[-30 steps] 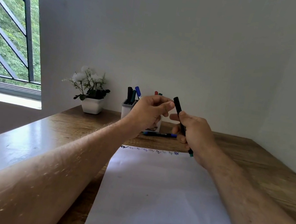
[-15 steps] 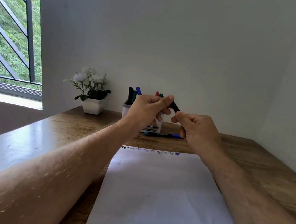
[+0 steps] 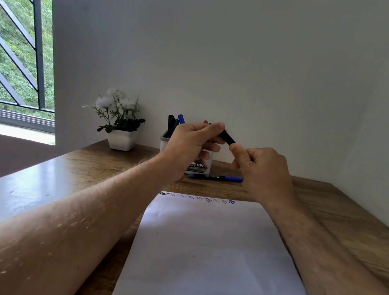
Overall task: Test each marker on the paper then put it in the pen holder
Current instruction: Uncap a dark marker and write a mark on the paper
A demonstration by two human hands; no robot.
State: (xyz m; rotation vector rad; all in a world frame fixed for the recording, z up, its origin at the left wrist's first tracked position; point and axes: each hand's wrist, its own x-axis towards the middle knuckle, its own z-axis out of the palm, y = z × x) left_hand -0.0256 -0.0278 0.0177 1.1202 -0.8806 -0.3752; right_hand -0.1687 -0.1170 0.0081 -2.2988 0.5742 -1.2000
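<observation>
Black plastic, light and rigid: we pinch the marker (image 3: pixel 228 137) between both hands above the counter (image 3: pixel 331 205), left hand (image 3: pixel 189 144) closed on one end, right hand (image 3: pixel 261 167) on the other. Its smooth barrel could slip, so grip mid-barrel toward the pen holder (image 3: pixel 164 141).

On the pen holder (image 3: pixel 201 166), just under my left wrist at mid-frame, I can read "OPE" in white letters, the rest hidden. The blue marker (image 3: pixel 216 177) lying below it carries print too small to read, and the scribbles (image 3: pixel 197 198) along the paper's (image 3: pixel 210 251) top edge form no words.
</observation>
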